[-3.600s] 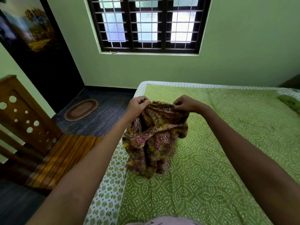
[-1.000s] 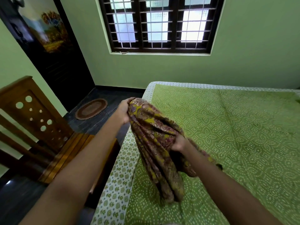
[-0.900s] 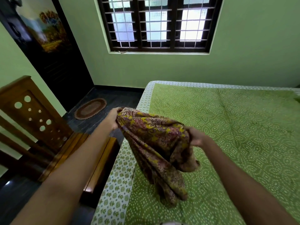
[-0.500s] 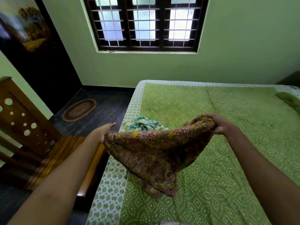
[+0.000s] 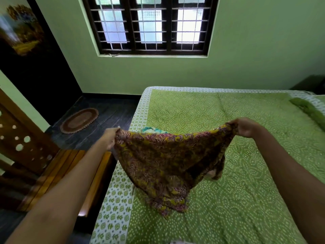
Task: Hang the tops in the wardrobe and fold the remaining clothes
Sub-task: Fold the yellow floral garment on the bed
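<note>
A yellow and maroon floral garment (image 5: 168, 161) hangs spread out in the air above the green bed (image 5: 237, 199). My left hand (image 5: 110, 140) grips its left top corner and my right hand (image 5: 245, 127) grips its right top corner. The garment's lower end touches the bedsheet. Behind its top edge a teal and white patterned cloth (image 5: 153, 130) lies on the bed, mostly hidden.
A green cloth (image 5: 307, 110) lies at the bed's far right. A wooden bench or chair (image 5: 52, 166) stands against the bed's left side. A brown oval mat (image 5: 79, 120) lies on the dark floor by a dark door (image 5: 35, 67). A barred window (image 5: 151, 27) is ahead.
My hands have pulled apart, stretching the bunched garment out wide between them. The teal cloth behind it has come into view.
</note>
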The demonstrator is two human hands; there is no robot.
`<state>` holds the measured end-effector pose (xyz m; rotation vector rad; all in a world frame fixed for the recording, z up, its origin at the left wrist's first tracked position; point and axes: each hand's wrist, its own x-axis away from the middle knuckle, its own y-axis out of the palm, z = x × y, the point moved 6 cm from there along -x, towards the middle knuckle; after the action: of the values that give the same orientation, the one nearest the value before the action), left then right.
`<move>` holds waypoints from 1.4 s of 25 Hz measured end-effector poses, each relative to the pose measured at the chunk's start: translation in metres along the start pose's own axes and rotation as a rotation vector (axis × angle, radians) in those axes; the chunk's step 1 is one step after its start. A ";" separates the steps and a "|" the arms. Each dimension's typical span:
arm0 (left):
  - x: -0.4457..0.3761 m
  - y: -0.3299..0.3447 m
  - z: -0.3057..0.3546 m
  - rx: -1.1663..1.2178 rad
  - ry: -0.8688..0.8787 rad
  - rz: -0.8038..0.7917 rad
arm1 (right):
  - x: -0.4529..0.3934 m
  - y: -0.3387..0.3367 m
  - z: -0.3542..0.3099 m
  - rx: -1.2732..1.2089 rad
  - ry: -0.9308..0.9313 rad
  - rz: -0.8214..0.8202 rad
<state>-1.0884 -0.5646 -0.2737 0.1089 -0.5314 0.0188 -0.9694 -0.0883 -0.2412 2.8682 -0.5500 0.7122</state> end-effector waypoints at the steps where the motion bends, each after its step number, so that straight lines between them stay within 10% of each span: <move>1: 0.005 0.008 0.016 0.087 0.043 -0.044 | 0.002 0.000 -0.015 -0.118 -0.068 -0.026; 6: 0.004 0.032 0.049 -0.233 0.154 -0.142 | -0.009 0.014 -0.011 0.042 -0.078 -0.120; 10: -0.008 0.020 0.067 0.015 0.264 -0.027 | -0.020 -0.002 -0.026 -0.024 -0.083 0.041; 17: 0.009 0.037 0.140 -0.019 0.463 -0.077 | 0.008 0.003 -0.113 -0.104 -0.314 -0.153; 26: 0.002 0.045 0.159 -0.401 0.494 0.089 | 0.000 -0.013 -0.118 0.162 -0.297 0.088; 35: 0.015 0.070 0.198 -0.296 0.579 0.090 | 0.031 -0.034 -0.155 0.150 -0.408 0.207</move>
<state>-1.1789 -0.5171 -0.0898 -0.2072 0.0436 0.0574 -0.9972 -0.0331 -0.0922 3.1452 -0.8897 0.1900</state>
